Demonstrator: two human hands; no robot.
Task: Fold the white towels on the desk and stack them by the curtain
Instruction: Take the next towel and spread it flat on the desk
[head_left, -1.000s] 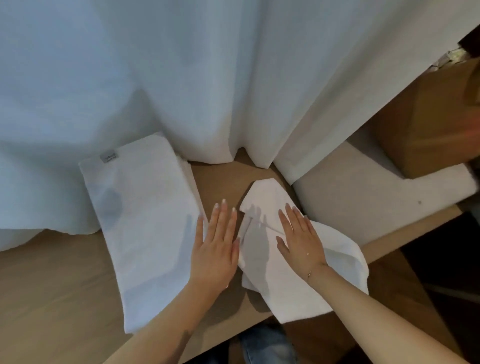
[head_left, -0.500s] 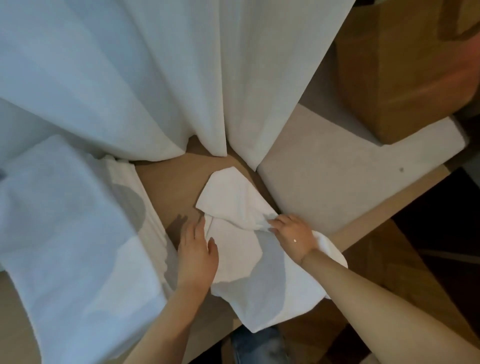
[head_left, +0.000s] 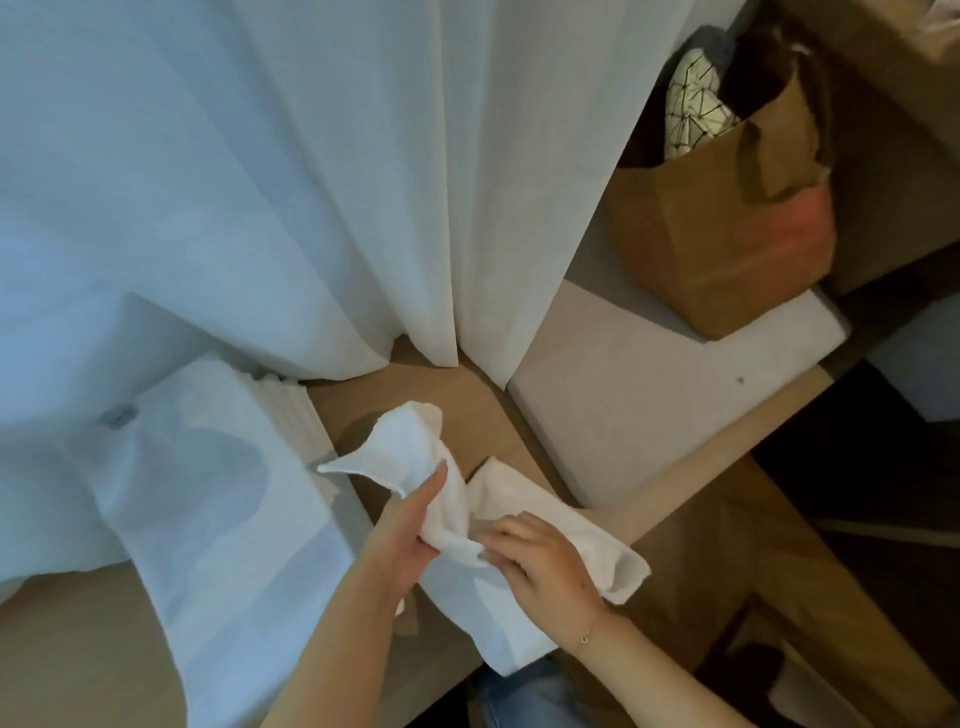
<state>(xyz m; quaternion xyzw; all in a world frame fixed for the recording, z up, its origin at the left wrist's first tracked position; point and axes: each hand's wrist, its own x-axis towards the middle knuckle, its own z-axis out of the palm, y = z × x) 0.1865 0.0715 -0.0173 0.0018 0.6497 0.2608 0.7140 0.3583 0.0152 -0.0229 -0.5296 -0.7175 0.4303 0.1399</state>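
Note:
A small white towel (head_left: 488, 587) lies crumpled near the front edge of the wooden desk (head_left: 415, 395). My left hand (head_left: 410, 530) grips its far end and holds that end lifted off the desk. My right hand (head_left: 540, 561) pinches the towel's middle just beside the left hand. A large folded white towel (head_left: 208, 499) with a small label lies flat at the left, its far end against the white curtain (head_left: 291, 182).
A grey-white cushion (head_left: 649, 405) borders the desk on the right. On it stands a brown paper bag (head_left: 727, 239) holding a patterned item. Dark floor and wooden furniture lie at the lower right.
Both hands went from lying flat on the small towel to gathering it. The left hand has now lifted the far end off the desk, and the towel is bunched.

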